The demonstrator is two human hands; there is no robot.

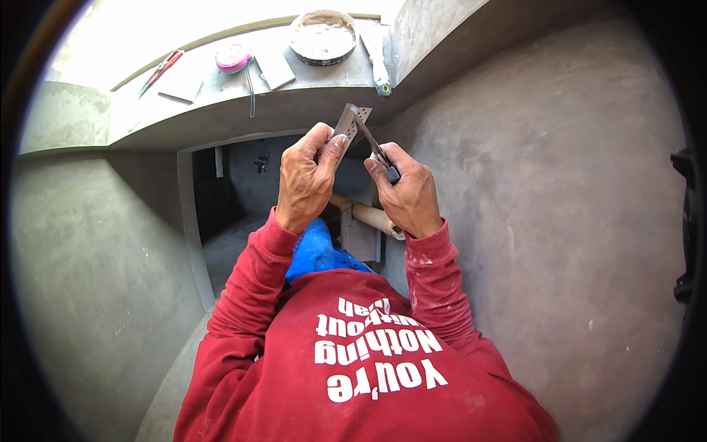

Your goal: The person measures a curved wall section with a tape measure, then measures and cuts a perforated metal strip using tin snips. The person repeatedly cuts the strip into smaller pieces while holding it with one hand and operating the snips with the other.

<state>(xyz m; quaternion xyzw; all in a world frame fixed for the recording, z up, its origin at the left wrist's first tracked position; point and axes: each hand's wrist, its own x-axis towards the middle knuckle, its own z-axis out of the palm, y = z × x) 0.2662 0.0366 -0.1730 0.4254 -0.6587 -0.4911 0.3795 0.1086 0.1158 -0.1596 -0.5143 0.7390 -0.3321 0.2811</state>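
Observation:
Up in front of me, my left hand (308, 175) pinches a short piece of perforated metal angle strip (346, 125) between thumb and fingers. The strip is grey with rows of small holes. My right hand (407, 188) grips a narrow-bladed tool with a black handle (391, 173); its exact kind is unclear. Its thin dark blade (366, 134) slants up to the left and meets the strip's upper end. Both hands are closed, above a dark opening and near the ledge.
The ledge (147, 118) ahead bears a round pan of pale paste (324, 53), a pink tape measure (233, 59), a red-handled tool (162, 71), flat pale pieces (275, 71) and a pale-handled tool (378, 70). A pipe (377, 219) lies below my hands. Grey walls (545, 206) flank me.

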